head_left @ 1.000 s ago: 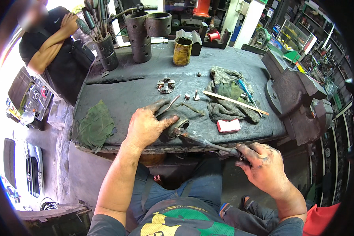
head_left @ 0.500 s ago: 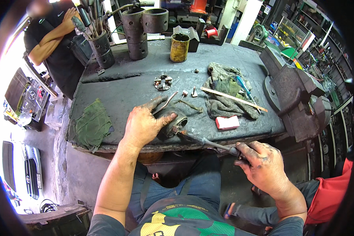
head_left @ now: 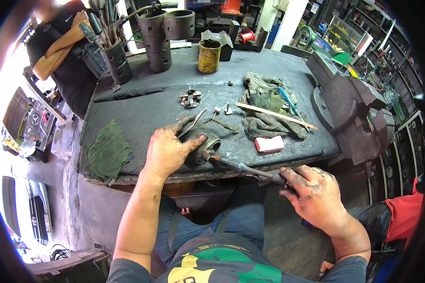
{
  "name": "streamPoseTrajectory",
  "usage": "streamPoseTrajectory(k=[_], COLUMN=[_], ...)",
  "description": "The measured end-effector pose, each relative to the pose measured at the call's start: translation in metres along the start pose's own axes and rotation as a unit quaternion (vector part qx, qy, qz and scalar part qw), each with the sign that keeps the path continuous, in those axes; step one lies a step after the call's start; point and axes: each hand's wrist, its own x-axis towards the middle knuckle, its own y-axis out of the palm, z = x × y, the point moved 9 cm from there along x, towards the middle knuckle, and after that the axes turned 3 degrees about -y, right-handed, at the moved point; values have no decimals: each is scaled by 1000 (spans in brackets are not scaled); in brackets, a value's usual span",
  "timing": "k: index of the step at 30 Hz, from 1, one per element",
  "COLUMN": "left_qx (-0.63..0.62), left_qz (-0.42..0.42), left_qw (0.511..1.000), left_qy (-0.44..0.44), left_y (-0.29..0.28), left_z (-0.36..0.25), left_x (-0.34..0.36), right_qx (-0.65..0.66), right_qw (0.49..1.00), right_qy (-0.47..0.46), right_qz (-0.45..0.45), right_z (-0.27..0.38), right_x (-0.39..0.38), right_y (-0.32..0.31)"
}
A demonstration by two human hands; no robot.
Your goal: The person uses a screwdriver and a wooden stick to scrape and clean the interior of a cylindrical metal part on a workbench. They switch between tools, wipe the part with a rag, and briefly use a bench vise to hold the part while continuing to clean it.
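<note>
Between green rag (head_left: 107, 153) and red-white block (head_left: 269, 144), left hand (head_left: 167, 150) snug around metal housing (head_left: 213, 144); right hand (head_left: 316, 191) tight on tool (head_left: 257, 171).

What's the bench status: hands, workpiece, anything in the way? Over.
Left hand holding round metal housing. Right hand gripping long-shafted tool, far end at the housing. Red-and-white block beyond the tool, not blocking it.
</note>
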Motion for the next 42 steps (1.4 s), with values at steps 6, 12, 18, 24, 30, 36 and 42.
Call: streamPoseTrajectory(k=[6,12,18,24,30,36,42], left_qx=[0,-3,8,-9,-14,-1,-2], left_qz=[-1,-5,-9,2,-3,-1,-1], left_qw=[1000,1000,1000,1000,1000,1000,1000], left_qy=[-4,14,11,-5,6,3,-1], left_y=[2,1,1,3,2,1,1], left_z=[5,2,2,8,7,5,5], left_x=[1,1,1,1,1,1,1], right_qx=[14,4,-7,-5,-10,-10,-21], right_qw=[1000,1000,1000,1000,1000,1000,1000], right_qy=[1,1,6,0,-3,-7,-7], right_qz=[-3,1,4,3,5,7,16], right_z=[0,0,0,2,3,4,4], right_x=[-1,-1,-1,0,3,6,8], right_y=[2,2,2,-2,-4,-5,-7])
